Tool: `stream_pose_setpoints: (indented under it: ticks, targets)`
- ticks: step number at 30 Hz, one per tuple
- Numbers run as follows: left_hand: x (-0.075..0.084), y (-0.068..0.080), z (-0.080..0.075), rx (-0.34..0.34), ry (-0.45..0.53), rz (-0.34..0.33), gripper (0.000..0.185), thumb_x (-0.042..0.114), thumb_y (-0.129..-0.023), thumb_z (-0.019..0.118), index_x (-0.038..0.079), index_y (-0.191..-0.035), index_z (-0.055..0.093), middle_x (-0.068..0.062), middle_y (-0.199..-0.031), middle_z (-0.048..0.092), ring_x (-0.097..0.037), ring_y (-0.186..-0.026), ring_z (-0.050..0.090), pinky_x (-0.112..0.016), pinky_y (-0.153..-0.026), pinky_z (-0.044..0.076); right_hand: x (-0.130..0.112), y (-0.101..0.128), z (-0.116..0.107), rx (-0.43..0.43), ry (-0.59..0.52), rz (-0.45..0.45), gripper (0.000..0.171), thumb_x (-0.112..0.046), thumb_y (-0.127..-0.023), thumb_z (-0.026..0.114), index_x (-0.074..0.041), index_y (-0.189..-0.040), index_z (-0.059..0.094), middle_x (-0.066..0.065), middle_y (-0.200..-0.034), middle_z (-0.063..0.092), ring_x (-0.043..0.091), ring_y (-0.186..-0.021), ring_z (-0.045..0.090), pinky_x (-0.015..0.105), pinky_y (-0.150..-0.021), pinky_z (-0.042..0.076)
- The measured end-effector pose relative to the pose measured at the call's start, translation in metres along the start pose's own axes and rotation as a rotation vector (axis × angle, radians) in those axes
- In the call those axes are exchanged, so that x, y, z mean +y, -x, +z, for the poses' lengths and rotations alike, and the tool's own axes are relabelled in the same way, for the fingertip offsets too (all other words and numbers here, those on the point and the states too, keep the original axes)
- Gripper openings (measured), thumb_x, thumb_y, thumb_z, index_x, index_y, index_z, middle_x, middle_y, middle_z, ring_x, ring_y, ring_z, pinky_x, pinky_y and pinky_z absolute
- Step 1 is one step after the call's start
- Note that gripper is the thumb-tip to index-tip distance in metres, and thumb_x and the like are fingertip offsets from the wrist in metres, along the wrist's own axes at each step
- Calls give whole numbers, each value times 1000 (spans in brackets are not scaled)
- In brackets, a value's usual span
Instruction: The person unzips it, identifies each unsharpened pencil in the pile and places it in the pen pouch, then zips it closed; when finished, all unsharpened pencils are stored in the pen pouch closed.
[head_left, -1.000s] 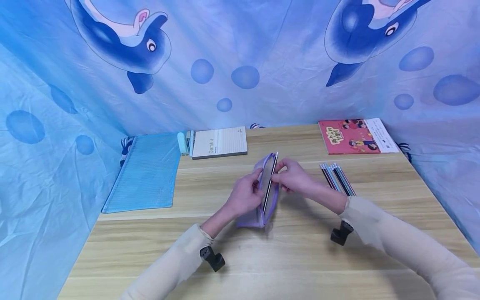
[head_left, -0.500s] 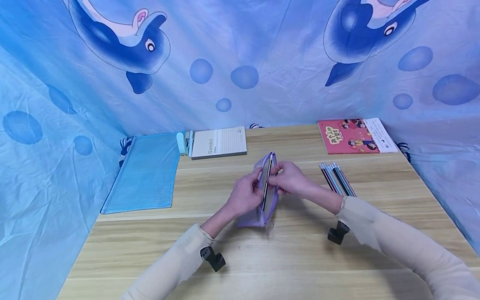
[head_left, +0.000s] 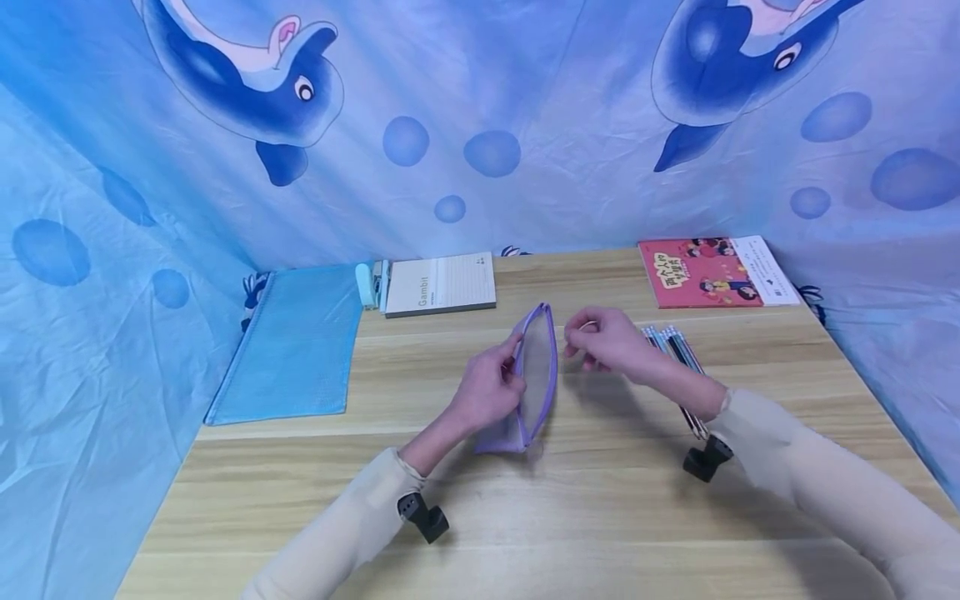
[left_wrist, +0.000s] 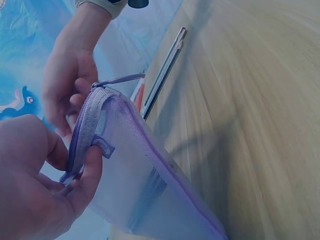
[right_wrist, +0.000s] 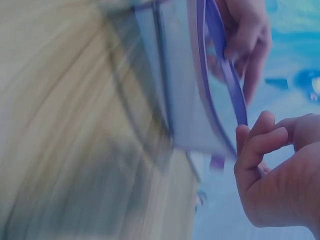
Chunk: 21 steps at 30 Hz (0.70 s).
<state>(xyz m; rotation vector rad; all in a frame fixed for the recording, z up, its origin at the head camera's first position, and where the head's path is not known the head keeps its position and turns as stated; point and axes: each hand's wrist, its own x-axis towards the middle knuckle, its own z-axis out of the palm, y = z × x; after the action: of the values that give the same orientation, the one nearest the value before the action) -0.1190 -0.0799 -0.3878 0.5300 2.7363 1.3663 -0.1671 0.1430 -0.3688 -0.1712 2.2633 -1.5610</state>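
Note:
A purple mesh pencil pouch (head_left: 536, 375) stands on edge in the middle of the wooden table (head_left: 600, 517), its zip open along the top. My left hand (head_left: 491, 387) pinches its left rim, thumb and fingers curled over the zip edge (left_wrist: 82, 150). My right hand (head_left: 603, 342) hovers just right of the pouch's far end, fingers loosely curled, holding nothing. A row of several pencils (head_left: 675, 346) lies right behind that hand. In the right wrist view the curled fingers (right_wrist: 260, 140) sit close to the pouch rim (right_wrist: 225, 75) without touching it.
A light-blue mesh bag (head_left: 296, 346) lies at the table's left edge. Beside it are a small pale-blue item (head_left: 365, 285) and a notepad (head_left: 442, 283). A red book (head_left: 712, 271) lies at the back right. Blue dolphin cloth (head_left: 525, 125) encloses the table.
My right hand let go at the pouch's opening and drew back to the right. The dark pencil that showed in the opening has dropped inside. The left hand kept its hold.

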Motion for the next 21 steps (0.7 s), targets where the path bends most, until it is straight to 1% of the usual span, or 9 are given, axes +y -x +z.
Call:
stream_pose_setpoints:
  ticks: [4, 9, 11, 15, 18, 21]
  targets:
    - [0, 0, 0, -2, -6, 5, 71, -9, -77, 59, -11, -145, 41, -7, -86, 59, -16, -71, 53, -25, -55, 50, 11, 6, -31, 6, 66, 49, 31, -14, -99, 57, 7, -121, 54, 22, -99, 69, 17, -61, 62, 24, -45, 43]
    - [-1, -1, 0, -14, 2, 2, 70, -9, -77, 59, -11, -145, 41, -8, -86, 59, -17, -71, 53, -25, -55, 51, 30, 14, -63, 14, 216, 64, 31, -18, -100, 57, 7, -119, 56, 18, -95, 70, 23, -64, 64, 29, -46, 46]
    - [-1, 0, -1, -19, 2, 0, 70, -9, -78, 59, -11, -146, 40, -7, -86, 59, -17, -71, 54, -25, -55, 51, 38, 16, -72, 12, 273, 66, 30, -16, -99, 57, 8, -116, 57, 18, -92, 70, 22, -63, 65, 30, -46, 47]
    - [-2, 0, -2, -19, 5, 4, 70, -10, -78, 59, -12, -145, 40, -7, -85, 59, -16, -70, 54, -25, -54, 51, 51, 21, -84, 12, 417, 46, 24, -13, -97, 58, 8, -107, 62, 12, -81, 68, 19, -60, 66, 32, -47, 49]
    - [-3, -1, -2, -22, 14, 7, 70, -10, -78, 58, -12, -145, 40, -7, -84, 59, -17, -69, 53, -26, -53, 50, 58, 23, -90, 12, 518, 21, 18, -10, -94, 59, 7, -98, 64, 7, -70, 64, 20, -57, 65, 32, -45, 48]
    - [-3, -1, -1, -29, 15, 1, 71, -10, -78, 59, -12, -146, 39, -7, -85, 59, -16, -69, 54, -25, -53, 51, 63, 25, -94, 6, 584, 10, 14, -9, -93, 60, 5, -93, 64, 5, -60, 61, 21, -53, 62, 30, -44, 45]
